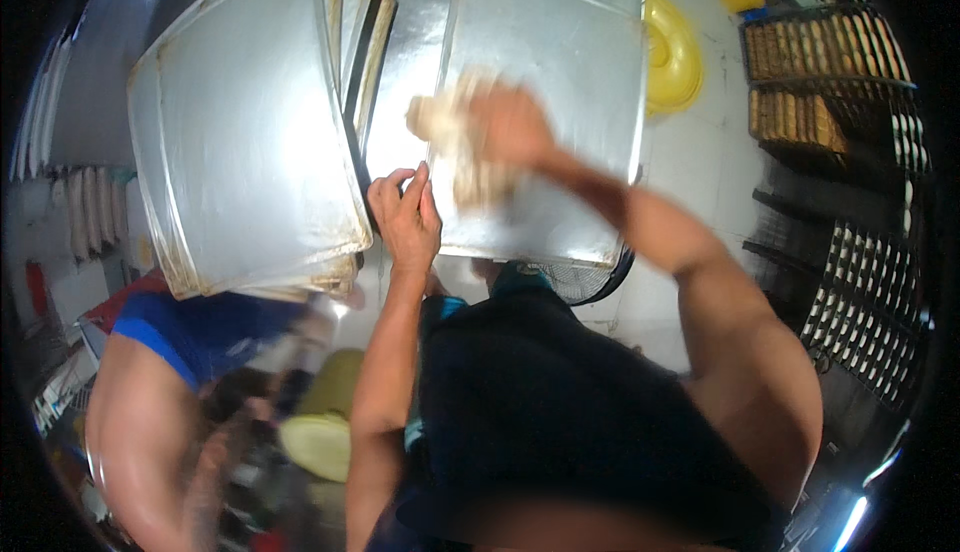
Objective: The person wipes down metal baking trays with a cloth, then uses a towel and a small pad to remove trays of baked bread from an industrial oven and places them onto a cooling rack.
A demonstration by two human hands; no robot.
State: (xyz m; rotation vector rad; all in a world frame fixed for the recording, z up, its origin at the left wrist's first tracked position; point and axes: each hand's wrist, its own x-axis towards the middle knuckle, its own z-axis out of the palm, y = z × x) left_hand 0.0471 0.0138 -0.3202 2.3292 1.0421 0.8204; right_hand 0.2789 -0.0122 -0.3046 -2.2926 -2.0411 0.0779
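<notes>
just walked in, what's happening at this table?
A person stands at a metal table working on a flat metal baking tray. The right hand presses a beige cloth onto the tray's surface; both are motion-blurred. The left hand grips the tray's left edge. A stack of similar trays lies to the left. Another person in a blue top is at lower left. Racks of baked goods stand at right, beside a yellow round object.

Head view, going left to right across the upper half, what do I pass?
Stack of worn metal baking trays → left hand → beige cloth in right hand on single metal tray → yellow plastic basin → rack of browned baked goods.
</notes>
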